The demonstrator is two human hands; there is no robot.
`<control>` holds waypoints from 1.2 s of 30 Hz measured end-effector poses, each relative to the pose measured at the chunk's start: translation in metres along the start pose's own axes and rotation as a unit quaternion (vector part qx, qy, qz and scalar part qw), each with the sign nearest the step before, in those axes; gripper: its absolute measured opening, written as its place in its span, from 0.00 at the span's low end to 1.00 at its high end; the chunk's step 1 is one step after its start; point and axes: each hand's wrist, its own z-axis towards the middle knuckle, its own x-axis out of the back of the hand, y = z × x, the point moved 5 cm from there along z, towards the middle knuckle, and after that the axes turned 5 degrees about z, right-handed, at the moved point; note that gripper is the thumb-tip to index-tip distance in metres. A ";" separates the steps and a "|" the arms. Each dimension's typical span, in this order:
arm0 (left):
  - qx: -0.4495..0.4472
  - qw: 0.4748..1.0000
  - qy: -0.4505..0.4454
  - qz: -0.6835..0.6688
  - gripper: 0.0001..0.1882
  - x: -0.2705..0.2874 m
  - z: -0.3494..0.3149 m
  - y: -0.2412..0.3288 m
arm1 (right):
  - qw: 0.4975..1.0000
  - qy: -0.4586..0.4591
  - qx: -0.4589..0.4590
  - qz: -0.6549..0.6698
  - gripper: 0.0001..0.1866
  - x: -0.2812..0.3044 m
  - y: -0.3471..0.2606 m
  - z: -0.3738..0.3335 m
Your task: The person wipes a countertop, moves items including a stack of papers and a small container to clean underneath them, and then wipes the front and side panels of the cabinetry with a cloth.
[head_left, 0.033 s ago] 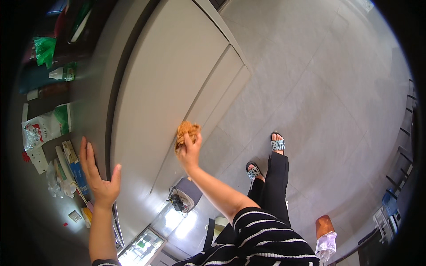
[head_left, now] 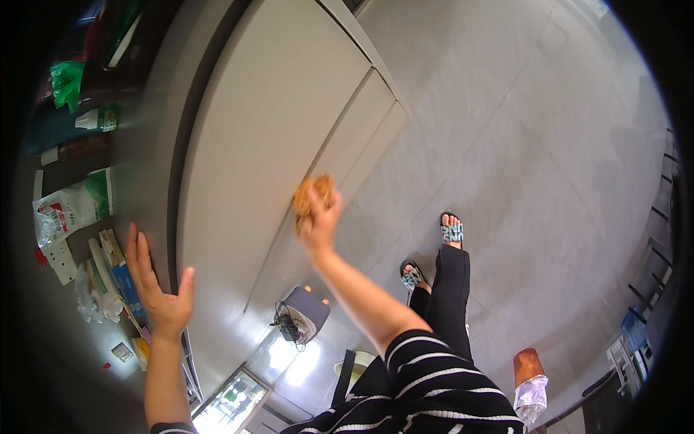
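An orange-brown cloth (head_left: 311, 194) is bunched under my right hand (head_left: 322, 220), against the front of a grey cabinet (head_left: 260, 130). The cloth lies by the long groove in that front; my fingers are pressed onto it and slightly blurred. On the cabinet's top, near its front edge, my left hand (head_left: 160, 296) rests with fingers stretched and thumb apart, holding nothing. Next to it lie a blue box (head_left: 126, 282) and a crumpled clear plastic bag (head_left: 90, 304).
White-and-green packaging (head_left: 76, 210), a small bottle (head_left: 97, 119) and a green bag (head_left: 66, 83) lie farther along the top. Below stand a dark grey stool-like object (head_left: 311, 311) with a black cable (head_left: 288, 329), a pale bucket (head_left: 354, 367) and an orange-brown bin (head_left: 528, 367).
My right hand and the cloth have moved a little up and to the right along the cabinet front. My left hand stays nearly in place.
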 end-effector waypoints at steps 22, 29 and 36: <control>0.006 0.999 0.005 0.033 0.44 0.002 -0.007 0.000 | 0.805 -0.369 0.138 -0.443 0.33 0.054 -0.064 0.171; 0.022 0.999 0.012 0.020 0.44 0.003 -0.004 0.000 | 0.846 -0.227 0.061 -0.478 0.40 0.079 -0.086 0.251; 0.029 0.999 0.008 0.041 0.44 0.004 -0.004 0.001 | 0.797 -0.435 0.029 -0.417 0.36 0.043 -0.076 0.127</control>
